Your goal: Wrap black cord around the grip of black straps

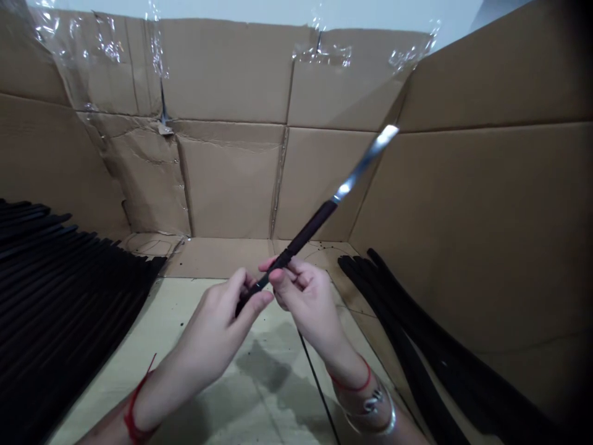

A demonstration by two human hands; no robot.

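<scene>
A slim dark rod with a shiny metal strip at its far end slants up and to the right in front of me. Around its lower part, my left hand is closed, thumb pressed along it. Just above that, my right hand pinches the dark section between thumb and fingers. The rod's lowest end is hidden in the left hand. A thin black cord runs down below my right hand; where its upper end goes is hidden.
Many long black strips lie side by side at the left. Several more black strips lie at the right. Taped cardboard walls enclose the back and sides of the pale work surface, which has small dark specks.
</scene>
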